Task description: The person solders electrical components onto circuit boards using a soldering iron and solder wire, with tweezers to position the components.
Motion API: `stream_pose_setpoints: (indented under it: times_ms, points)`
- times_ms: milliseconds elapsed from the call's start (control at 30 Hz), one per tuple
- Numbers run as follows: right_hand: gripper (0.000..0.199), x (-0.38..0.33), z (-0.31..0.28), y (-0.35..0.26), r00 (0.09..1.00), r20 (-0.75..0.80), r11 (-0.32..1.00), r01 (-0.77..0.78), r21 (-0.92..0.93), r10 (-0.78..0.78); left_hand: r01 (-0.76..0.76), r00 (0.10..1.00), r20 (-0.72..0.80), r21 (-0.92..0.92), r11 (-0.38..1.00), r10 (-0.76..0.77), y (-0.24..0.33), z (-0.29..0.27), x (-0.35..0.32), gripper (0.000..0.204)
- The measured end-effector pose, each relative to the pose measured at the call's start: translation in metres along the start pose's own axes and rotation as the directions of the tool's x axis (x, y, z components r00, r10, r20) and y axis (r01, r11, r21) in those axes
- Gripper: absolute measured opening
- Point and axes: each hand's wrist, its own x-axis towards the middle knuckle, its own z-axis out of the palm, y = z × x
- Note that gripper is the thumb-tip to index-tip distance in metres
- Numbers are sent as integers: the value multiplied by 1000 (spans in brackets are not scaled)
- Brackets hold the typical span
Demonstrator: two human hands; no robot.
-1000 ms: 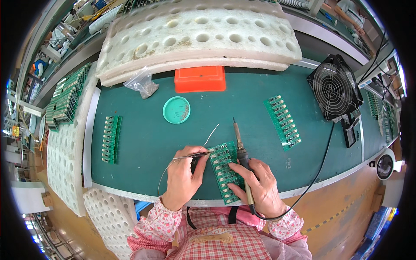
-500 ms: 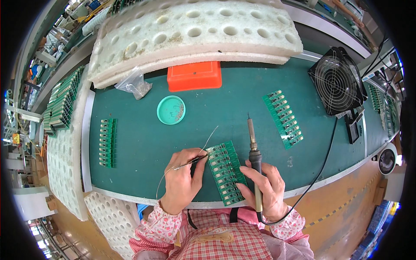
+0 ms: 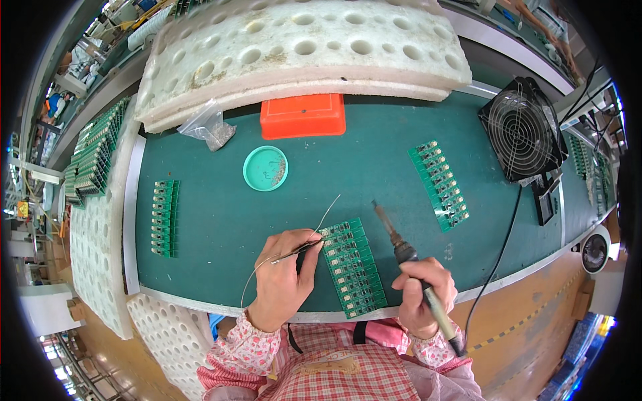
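I see the right hand (image 3: 422,294) closed around the handle of the soldering iron (image 3: 409,259), and the change is plain: a second ago its tip sat down on the green board strip (image 3: 352,267), half a second ago it had lifted — now it hangs off to the right, clear of the strip and angled toward the bench's far edge. The left hand (image 3: 284,277) pinches the solder wire (image 3: 314,230) between thumb and fingers, its free end poking up past the strip's far-left corner, much where it was. The strip lies at the near edge of the green bench (image 3: 221,234), between both hands. I judge one joint finished and the iron pausing.
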Motion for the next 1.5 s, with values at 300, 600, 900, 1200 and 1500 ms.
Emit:
stream_pose_setpoints:
  times_ms: [300,600,900,1200,1500]
  points:
    - [19,14,17,-1,978,-56,944,-180,276,203,-13,1000,-4,4,1000,13,-1,0,0,22]
    - [19,19,17,0,982,-24,946,-174,275,188,-21,1000,-5,6,1000,21,1,-1,1,24]
    - [30,21,18,-10,959,14,928,-276,249,281,-18,1000,-15,9,1000,18,0,0,0,24]
    - [24,20,12,-4,975,39,950,-221,222,218,-18,999,-33,-3,1000,18,1,0,1,25]
    - [5,16,18,2,975,125,972,-198,128,183,37,999,-23,-36,999,-38,4,0,0,17]
